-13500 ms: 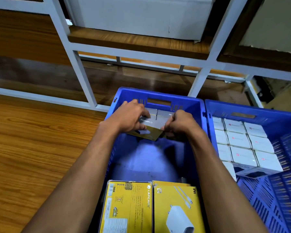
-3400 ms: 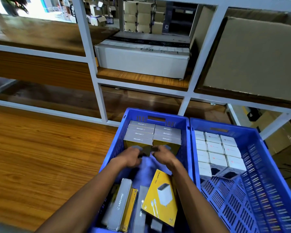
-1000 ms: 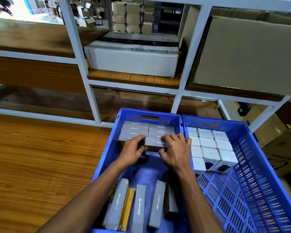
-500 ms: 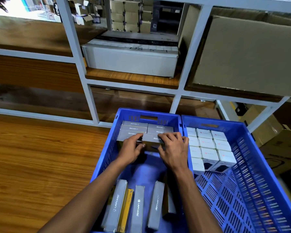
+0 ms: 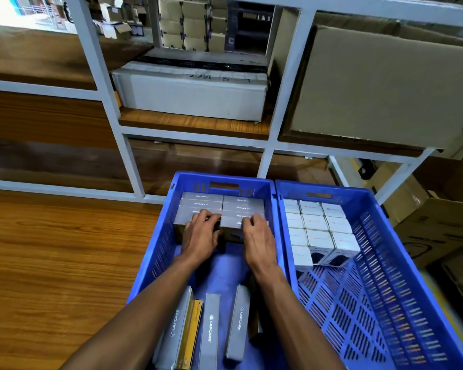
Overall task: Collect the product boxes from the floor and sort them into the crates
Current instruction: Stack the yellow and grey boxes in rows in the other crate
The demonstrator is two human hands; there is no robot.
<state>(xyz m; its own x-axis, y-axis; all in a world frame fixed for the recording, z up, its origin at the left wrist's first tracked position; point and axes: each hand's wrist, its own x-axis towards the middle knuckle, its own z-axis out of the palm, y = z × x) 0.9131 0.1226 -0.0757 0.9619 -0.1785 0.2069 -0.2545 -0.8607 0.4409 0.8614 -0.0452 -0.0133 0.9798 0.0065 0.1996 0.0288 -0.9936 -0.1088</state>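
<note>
Grey boxes (image 5: pixel 219 209) in the left crate (image 5: pixel 155 252) lie under both hands' curled fingertips: left (image 5: pixel 199 239), right (image 5: pixel 258 240).

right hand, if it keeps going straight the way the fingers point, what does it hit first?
The right hand points toward the crate's far end, fingers already on the nearest grey box. Going on, it would push into the packed grey boxes behind, then likely the blue crate's far wall. Depth is unclear.
</note>
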